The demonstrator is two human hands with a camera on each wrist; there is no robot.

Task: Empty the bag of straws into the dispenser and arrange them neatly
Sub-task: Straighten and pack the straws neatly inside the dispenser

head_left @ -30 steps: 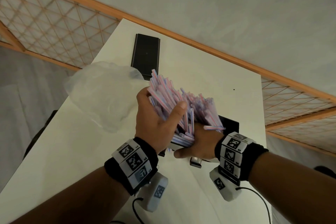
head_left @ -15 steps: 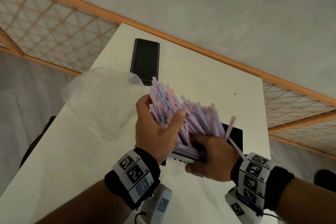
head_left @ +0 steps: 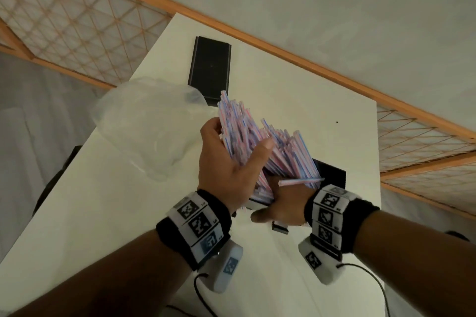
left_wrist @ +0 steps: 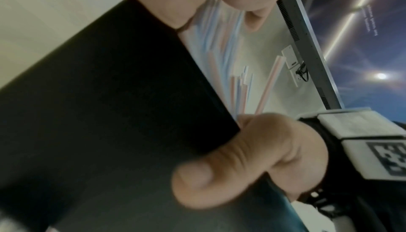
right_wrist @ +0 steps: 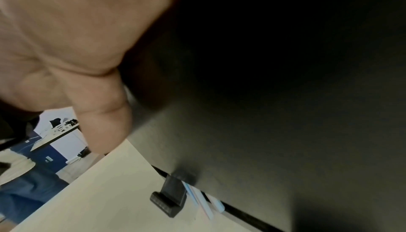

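Observation:
A thick bundle of pink-and-blue striped straws (head_left: 257, 136) leans fanned out of the black dispenser (head_left: 332, 172). My left hand (head_left: 231, 159) grips the bundle from the left, thumb across its front. My right hand (head_left: 286, 203) holds the dispenser's near wall, thumb flat on the black face and fingers hidden over the rim among the straws. One loose straw (head_left: 301, 181) lies across the back of that hand. In the left wrist view the right thumb (left_wrist: 219, 175) presses the dispenser wall (left_wrist: 110, 114). The empty clear bag (head_left: 146, 126) lies crumpled to the left.
A flat black lid (head_left: 210, 67) lies at the far end of the white table (head_left: 103, 213). A small black tab (right_wrist: 170, 199) juts from the dispenser's base, with a few straw ends (right_wrist: 199, 199) poking out beside it. The table's edges run close on both sides.
My right hand has come back up against the dispenser's front wall. The straw that stuck up on the right now lies across that hand. The left hand keeps its hold on the bundle.

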